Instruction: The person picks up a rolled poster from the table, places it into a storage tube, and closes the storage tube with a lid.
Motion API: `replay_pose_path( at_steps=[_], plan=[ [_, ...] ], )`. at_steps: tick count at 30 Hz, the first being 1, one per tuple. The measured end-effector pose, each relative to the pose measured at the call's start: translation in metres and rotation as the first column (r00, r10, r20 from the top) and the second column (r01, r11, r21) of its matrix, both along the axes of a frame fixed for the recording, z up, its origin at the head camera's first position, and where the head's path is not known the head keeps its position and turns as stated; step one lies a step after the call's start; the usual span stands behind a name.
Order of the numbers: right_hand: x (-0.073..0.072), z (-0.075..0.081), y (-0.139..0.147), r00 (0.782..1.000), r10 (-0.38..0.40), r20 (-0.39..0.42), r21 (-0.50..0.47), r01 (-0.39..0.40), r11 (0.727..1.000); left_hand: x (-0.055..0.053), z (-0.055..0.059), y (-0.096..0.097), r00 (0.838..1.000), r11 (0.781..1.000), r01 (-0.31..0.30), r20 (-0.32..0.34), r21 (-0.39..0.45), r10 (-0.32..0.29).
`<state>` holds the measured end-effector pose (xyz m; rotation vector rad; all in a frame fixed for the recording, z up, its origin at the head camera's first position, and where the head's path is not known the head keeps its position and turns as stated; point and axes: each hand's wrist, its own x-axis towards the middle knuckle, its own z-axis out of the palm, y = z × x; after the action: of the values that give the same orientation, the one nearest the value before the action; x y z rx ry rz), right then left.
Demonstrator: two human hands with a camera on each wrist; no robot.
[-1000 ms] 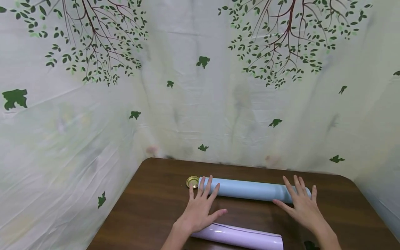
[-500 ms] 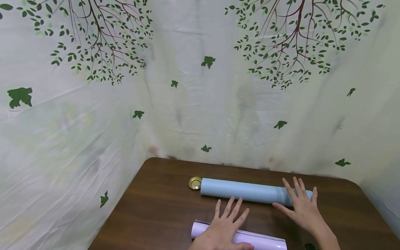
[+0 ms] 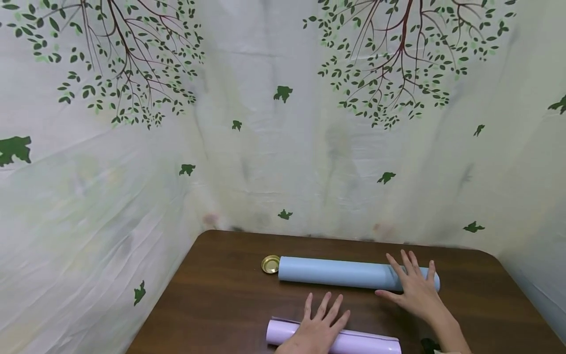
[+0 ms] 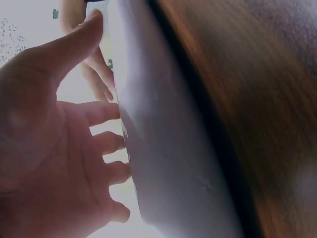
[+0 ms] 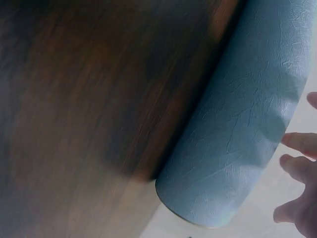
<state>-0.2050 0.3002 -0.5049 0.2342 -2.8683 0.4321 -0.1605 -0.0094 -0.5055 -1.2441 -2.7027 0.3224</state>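
Note:
A light-blue roll of sheet material (image 3: pixel 331 272) lies across the table toward the back. My right hand (image 3: pixel 417 294) is spread over its right end; in the right wrist view, the fingertips (image 5: pixel 297 144) come right at the far side of the blue roll (image 5: pixel 233 114). Nearer to me lies a glossy lilac roll (image 3: pixel 369 342) with a loose edge along its top. Over its middle, my left hand (image 3: pixel 315 328) spreads its fingers, hiding part of it. The left wrist view has the left palm (image 4: pixel 44 158) facing the lilac roll (image 4: pixel 158 129), fingers extended along its far side.
A small round gold dish (image 3: pixel 270 264) sits at the left end of the blue roll. The brown wooden table (image 3: pixel 212 295) has rounded back corners. Behind it hangs a pale curtain (image 3: pixel 247 196) printed with branches and leaves. A dark object (image 3: pixel 429 345) shows beside the right forearm.
My left hand has moved from the left end of the blue roll, rightward and toward me, over the lilac roll. The right hand stays at the blue roll's right end.

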Motion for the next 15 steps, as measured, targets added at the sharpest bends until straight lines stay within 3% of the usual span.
replay_pose_path(
  at_steps=[3,5,8,11,15],
  plan=[
    [-0.003,-0.001,-0.002,1.0,0.008,0.013,0.008,-0.008,1.0,0.002,-0.008,0.0,0.997,1.0,0.006,-0.079,-0.003,-0.006],
    [-0.005,-0.003,-0.003,1.0,0.018,0.018,0.013,-0.018,1.0,0.002,-0.012,0.0,0.997,1.0,0.005,-0.076,-0.004,-0.005],
    [-0.006,-0.006,-0.003,0.999,0.033,0.024,0.02,-0.034,0.999,0.0,-0.015,0.0,0.997,1.0,-0.007,0.077,0.014,0.006],
    [-0.006,-0.009,-0.002,0.999,0.036,0.014,0.02,-0.037,0.999,-0.002,-0.013,0.002,0.977,1.0,-0.025,0.214,0.015,0.021],
    [-0.008,-0.012,-0.005,0.999,0.047,-0.021,0.01,-0.046,0.999,-0.002,-0.012,0.002,0.978,1.0,-0.028,0.208,-0.009,0.03]
  ],
)
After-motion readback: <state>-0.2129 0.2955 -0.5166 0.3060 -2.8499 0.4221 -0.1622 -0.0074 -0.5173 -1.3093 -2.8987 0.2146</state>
